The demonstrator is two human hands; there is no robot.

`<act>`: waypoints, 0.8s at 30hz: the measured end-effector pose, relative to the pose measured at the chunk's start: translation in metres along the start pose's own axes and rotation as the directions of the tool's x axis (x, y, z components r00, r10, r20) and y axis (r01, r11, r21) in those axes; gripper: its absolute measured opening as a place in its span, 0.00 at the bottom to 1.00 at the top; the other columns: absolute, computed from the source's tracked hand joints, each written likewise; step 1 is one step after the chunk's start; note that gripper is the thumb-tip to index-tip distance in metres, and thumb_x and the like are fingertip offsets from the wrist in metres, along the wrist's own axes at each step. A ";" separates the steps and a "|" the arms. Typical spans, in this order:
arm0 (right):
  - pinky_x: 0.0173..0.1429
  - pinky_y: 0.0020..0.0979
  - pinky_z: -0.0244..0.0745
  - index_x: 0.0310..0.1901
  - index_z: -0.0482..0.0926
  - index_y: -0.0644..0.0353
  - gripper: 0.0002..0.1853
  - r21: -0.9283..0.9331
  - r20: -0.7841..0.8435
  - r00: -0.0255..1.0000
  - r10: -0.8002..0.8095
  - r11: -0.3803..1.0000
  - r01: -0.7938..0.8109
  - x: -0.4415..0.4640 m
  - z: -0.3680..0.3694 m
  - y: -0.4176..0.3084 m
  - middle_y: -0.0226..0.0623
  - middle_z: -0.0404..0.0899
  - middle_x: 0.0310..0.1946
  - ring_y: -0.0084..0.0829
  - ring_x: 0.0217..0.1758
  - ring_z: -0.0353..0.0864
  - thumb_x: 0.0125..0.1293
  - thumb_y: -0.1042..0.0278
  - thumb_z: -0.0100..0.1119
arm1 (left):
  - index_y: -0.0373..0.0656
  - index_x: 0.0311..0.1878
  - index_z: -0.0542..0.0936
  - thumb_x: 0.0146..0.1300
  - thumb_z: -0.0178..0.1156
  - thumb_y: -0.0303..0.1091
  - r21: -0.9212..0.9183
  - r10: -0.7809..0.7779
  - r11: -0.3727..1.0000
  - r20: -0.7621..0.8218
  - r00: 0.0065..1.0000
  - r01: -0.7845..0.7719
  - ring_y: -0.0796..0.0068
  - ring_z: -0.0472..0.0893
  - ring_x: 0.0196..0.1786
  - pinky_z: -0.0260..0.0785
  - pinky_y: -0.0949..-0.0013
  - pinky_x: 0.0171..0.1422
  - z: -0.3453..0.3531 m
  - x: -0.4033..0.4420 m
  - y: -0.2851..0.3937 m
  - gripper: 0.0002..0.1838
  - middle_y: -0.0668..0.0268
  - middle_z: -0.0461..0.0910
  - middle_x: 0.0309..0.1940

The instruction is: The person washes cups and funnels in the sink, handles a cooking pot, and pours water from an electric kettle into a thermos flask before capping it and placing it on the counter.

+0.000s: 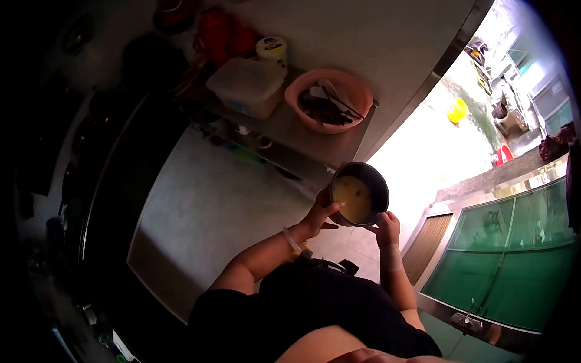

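Both my hands carry a dark round pot [381, 184] in front of my body, tilted so that its inside shows. Pale yellowish liquid [352, 199] lies in it, with a small brownish spot on the surface. My left hand [321, 213] grips the pot's near left side, the thumb over the rim and the other fingers underneath. At the near right side, my right hand [386, 228] is closed on the rim. A light band circles my left wrist.
Ahead, a metal shelf [290, 130] holds a pink basin [296, 91] with utensils, a lidded plastic box [245, 81] and a white tub [271, 48]. A green-paned door [502, 260] stands at right beside a bright doorway. Outside is a yellow bucket [458, 110]. A dark counter runs along the left.
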State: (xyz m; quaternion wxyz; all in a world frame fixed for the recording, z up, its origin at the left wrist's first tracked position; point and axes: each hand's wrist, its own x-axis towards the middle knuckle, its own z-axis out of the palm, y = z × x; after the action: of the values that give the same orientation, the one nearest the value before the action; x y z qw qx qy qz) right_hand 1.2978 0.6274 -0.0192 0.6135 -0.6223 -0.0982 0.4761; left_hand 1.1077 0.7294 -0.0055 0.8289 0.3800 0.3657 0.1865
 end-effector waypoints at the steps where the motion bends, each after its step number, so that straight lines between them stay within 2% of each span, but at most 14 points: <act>1: 0.33 0.36 0.82 0.30 0.72 0.65 0.06 0.006 -0.014 1.000 0.004 1.000 -0.004 0.007 0.001 -0.001 0.36 0.75 0.26 0.29 0.28 0.78 0.54 0.72 0.48 | 0.54 0.64 0.50 0.51 0.60 0.53 0.029 -0.003 1.000 -0.003 1.000 0.003 0.61 0.65 0.60 0.71 0.49 0.49 -0.006 0.008 0.001 0.42 0.61 0.59 0.58; 4: 0.32 0.37 0.82 0.28 0.71 0.64 0.05 0.152 -0.054 0.998 0.022 0.988 -0.013 0.025 -0.001 -0.010 0.34 0.74 0.25 0.28 0.26 0.77 0.53 0.72 0.48 | 0.53 0.64 0.54 0.52 0.59 0.59 0.016 -0.031 0.999 0.138 0.990 0.029 0.63 0.63 0.61 0.71 0.50 0.50 -0.029 0.040 0.016 0.41 0.61 0.58 0.59; 5: 0.35 0.40 0.81 0.28 0.71 0.64 0.05 0.132 -0.058 0.998 0.015 0.991 -0.008 0.029 -0.002 -0.015 0.34 0.73 0.25 0.29 0.27 0.76 0.54 0.72 0.48 | 0.52 0.64 0.56 0.53 0.56 0.62 0.003 -0.102 0.995 0.112 0.989 0.102 0.63 0.62 0.61 0.71 0.49 0.50 -0.032 0.047 0.027 0.40 0.61 0.56 0.61; 7: 0.40 0.47 0.80 0.29 0.71 0.65 0.05 0.104 -0.063 0.998 -0.004 0.995 0.011 0.042 -0.006 -0.029 0.34 0.70 0.24 0.30 0.30 0.75 0.55 0.73 0.46 | 0.51 0.63 0.56 0.53 0.57 0.61 -0.189 -0.018 0.982 -0.051 0.999 0.008 0.61 0.62 0.61 0.71 0.48 0.50 -0.055 0.093 0.021 0.40 0.61 0.56 0.60; 10: 0.38 0.44 0.81 0.28 0.70 0.64 0.03 -0.011 -0.075 0.996 -0.046 0.999 0.046 0.071 -0.021 -0.043 0.33 0.70 0.23 0.28 0.27 0.75 0.54 0.74 0.48 | 0.49 0.61 0.58 0.53 0.59 0.58 -0.426 0.045 0.890 -0.268 0.963 -0.160 0.59 0.62 0.60 0.71 0.47 0.50 -0.075 0.148 0.034 0.38 0.59 0.56 0.59; 11: 0.35 0.41 0.81 0.28 0.71 0.64 0.03 0.004 -0.083 0.995 -0.051 0.999 0.052 0.080 -0.024 -0.046 0.32 0.69 0.22 0.27 0.24 0.73 0.54 0.74 0.49 | 0.48 0.61 0.59 0.53 0.59 0.57 -0.496 0.052 0.839 -0.337 0.940 -0.224 0.58 0.62 0.59 0.72 0.47 0.49 -0.078 0.163 0.043 0.37 0.59 0.56 0.58; 12: 0.35 0.41 0.81 0.28 0.71 0.64 0.03 -0.015 -0.079 0.996 -0.050 0.999 0.049 0.088 -0.026 -0.054 0.32 0.69 0.21 0.26 0.24 0.73 0.54 0.74 0.49 | 0.47 0.60 0.59 0.53 0.60 0.55 -0.522 0.032 0.823 -0.349 0.937 -0.223 0.57 0.62 0.60 0.72 0.46 0.49 -0.078 0.176 0.053 0.36 0.58 0.56 0.59; 14: 0.36 0.42 0.81 0.28 0.71 0.64 0.04 -0.046 -0.064 0.997 -0.036 0.998 0.033 0.102 -0.028 -0.065 0.31 0.68 0.21 0.26 0.25 0.73 0.54 0.73 0.49 | 0.45 0.58 0.60 0.54 0.61 0.52 -0.565 -0.010 0.793 -0.384 0.923 -0.226 0.55 0.61 0.60 0.72 0.46 0.49 -0.079 0.195 0.069 0.35 0.57 0.54 0.60; 15: 0.36 0.41 0.81 0.28 0.71 0.64 0.04 -0.048 -0.060 0.998 -0.027 0.999 0.024 0.112 -0.034 -0.065 0.31 0.68 0.21 0.26 0.25 0.73 0.55 0.73 0.50 | 0.45 0.54 0.64 0.57 0.59 0.48 -0.570 -0.010 0.787 -0.391 0.920 -0.234 0.56 0.67 0.56 0.72 0.46 0.49 -0.077 0.200 0.079 0.27 0.57 0.61 0.58; 18: 0.35 0.39 0.80 0.28 0.72 0.65 0.06 -0.047 -0.016 1.000 -0.014 0.999 0.013 0.140 -0.036 -0.075 0.31 0.69 0.21 0.25 0.24 0.72 0.55 0.71 0.51 | 0.46 0.54 0.67 0.59 0.57 0.43 -0.551 0.183 0.759 -0.330 0.926 -0.346 0.59 0.74 0.47 0.75 0.50 0.44 -0.092 0.234 0.075 0.23 0.61 0.71 0.49; 21: 0.31 0.34 0.81 0.26 0.72 0.64 0.04 -0.054 0.008 1.000 0.017 0.998 -0.016 0.164 -0.036 -0.082 0.32 0.73 0.21 0.25 0.23 0.74 0.52 0.72 0.51 | 0.47 0.52 0.69 0.62 0.52 0.37 -0.514 0.173 0.747 -0.462 0.870 -0.422 0.64 0.78 0.37 0.76 0.55 0.43 -0.095 0.255 0.077 0.16 0.66 0.76 0.39; 24: 0.31 0.35 0.81 0.26 0.72 0.64 0.04 -0.092 0.038 0.998 0.044 0.995 -0.041 0.184 -0.036 -0.083 0.32 0.72 0.21 0.26 0.23 0.74 0.52 0.73 0.52 | 0.47 0.51 0.69 0.61 0.50 0.36 -0.548 0.181 0.710 -0.465 0.867 -0.442 0.66 0.77 0.41 0.76 0.60 0.43 -0.094 0.263 0.077 0.15 0.65 0.75 0.42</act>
State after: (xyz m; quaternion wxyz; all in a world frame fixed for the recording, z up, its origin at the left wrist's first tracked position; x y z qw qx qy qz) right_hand 1.4584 0.7522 -0.0420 0.5722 -0.6420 -0.1187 0.4964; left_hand 1.2096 0.9798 -0.1108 0.7762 0.0894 0.3616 0.5087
